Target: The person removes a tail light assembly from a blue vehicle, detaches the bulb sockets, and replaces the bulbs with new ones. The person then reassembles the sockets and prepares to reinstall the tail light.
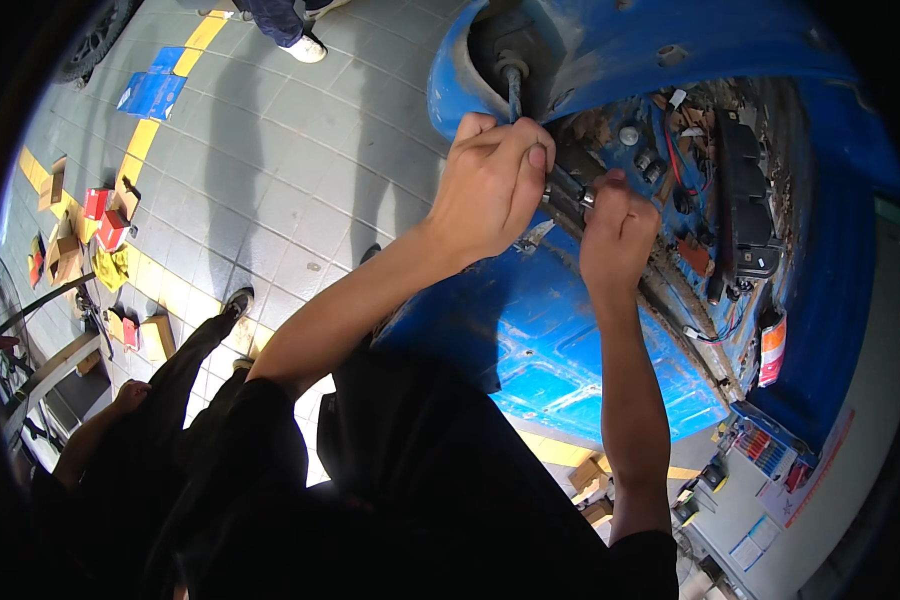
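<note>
Leaning over the blue vehicle body, the person works at an opened, rust-flecked section where wiring, a red cable and a row of black connector blocks lie exposed. The panel fills the upper right of the head view, with a grey tiled floor and its yellow line to the left, small red and brown boxes scattered along that line, and another person's shoe at the top edge.

Both bare hands meet at one spot near the middle of the panel. The left hand is closed in a fist round a dark tool handle, thumb pressed over the fingers, just below a dark rod that rises into the wheel-arch recess. The right hand is also curled shut, gripping the metal end of the same tool or the fitting it meets; which of the two cannot be told.

Judging by the paired grip, the step in hand is turning or levering a fastener on the seam. The next move seems to call for steady counter-pressure from the right hand while the left turns, keeping clear of the loose wires just beside them.
</note>
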`<state>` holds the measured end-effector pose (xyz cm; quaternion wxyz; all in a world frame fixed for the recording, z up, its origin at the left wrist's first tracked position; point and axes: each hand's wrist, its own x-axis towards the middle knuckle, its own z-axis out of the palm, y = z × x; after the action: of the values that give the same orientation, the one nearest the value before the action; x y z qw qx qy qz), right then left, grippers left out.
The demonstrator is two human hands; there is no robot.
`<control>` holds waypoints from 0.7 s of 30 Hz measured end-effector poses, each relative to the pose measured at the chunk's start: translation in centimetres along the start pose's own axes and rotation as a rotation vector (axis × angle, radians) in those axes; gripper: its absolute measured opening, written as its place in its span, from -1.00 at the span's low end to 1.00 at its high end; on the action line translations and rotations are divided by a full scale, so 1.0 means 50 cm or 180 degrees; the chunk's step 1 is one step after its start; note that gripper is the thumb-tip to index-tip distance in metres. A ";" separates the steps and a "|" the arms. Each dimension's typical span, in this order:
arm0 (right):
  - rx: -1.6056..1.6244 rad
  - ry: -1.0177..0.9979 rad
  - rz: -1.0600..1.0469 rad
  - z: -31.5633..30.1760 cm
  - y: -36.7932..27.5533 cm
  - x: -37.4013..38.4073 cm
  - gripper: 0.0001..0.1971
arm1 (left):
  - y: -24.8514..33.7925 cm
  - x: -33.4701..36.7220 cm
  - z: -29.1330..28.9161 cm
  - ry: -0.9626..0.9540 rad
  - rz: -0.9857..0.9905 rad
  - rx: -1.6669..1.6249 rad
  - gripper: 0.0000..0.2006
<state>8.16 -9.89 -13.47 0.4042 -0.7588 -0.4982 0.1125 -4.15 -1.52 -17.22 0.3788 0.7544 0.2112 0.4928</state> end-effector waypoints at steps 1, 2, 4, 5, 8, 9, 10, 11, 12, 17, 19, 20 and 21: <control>0.0065 -0.0057 0.0260 -0.022 0.011 0.005 -0.54 | -0.006 0.003 -0.011 0.0078 0.0021 -0.0003 -0.84; 0.0131 -0.0117 0.0519 -0.043 0.022 0.007 -0.52 | -0.009 0.005 -0.019 0.0156 0.0042 -0.0005 -0.86; 0.1255 -0.0290 0.1235 -0.058 0.031 -0.016 -0.54 | -0.011 0.000 -0.022 0.0231 -0.0197 -0.0268 -0.78; 0.1749 -0.0371 0.1530 -0.060 0.021 -0.032 -0.55 | -0.007 -0.001 -0.024 0.0287 -0.0424 -0.0482 -0.74; 0.3122 -0.0809 0.2113 -0.048 0.017 -0.089 -0.63 | -0.013 -0.014 -0.037 0.0074 -0.1154 -0.1512 -0.59; 0.3560 -0.0989 0.2242 -0.034 0.028 -0.113 -0.66 | -0.019 -0.017 -0.037 -0.0061 -0.1404 -0.1919 -0.53; 0.3997 -0.1186 0.2361 -0.020 0.031 -0.127 -0.69 | -0.023 -0.019 -0.038 -0.0040 -0.1553 -0.2196 -0.52; 0.4247 -0.1027 0.2525 -0.002 0.026 -0.137 -0.72 | -0.025 -0.020 -0.040 -0.0015 -0.1702 -0.2474 -0.51; 0.4507 -0.0853 0.2694 0.021 0.017 -0.149 -0.74 | -0.027 -0.022 -0.042 -0.0005 -0.1857 -0.2746 -0.49; 0.3158 -0.0776 0.2294 0.104 0.066 -0.177 -0.82 | -0.033 -0.023 -0.039 0.0137 -0.2115 -0.3831 -0.54; 0.2816 -0.0869 0.2462 0.127 0.031 -0.169 -0.84 | -0.044 -0.023 -0.037 0.0019 -0.2206 -0.4290 -0.55; 0.3055 -0.0984 0.2701 0.139 0.035 -0.168 -0.82 | -0.046 -0.023 -0.037 -0.0034 -0.2246 -0.4523 -0.55; 0.3302 -0.1331 0.2718 0.144 0.043 -0.165 -0.79 | -0.032 -0.016 -0.040 0.0031 -0.2375 -0.4593 -0.57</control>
<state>1.50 -13.67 -21.62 0.5302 -0.5599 -0.1062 0.6278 -6.19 -0.35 -18.45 0.9103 0.2022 0.0807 0.3521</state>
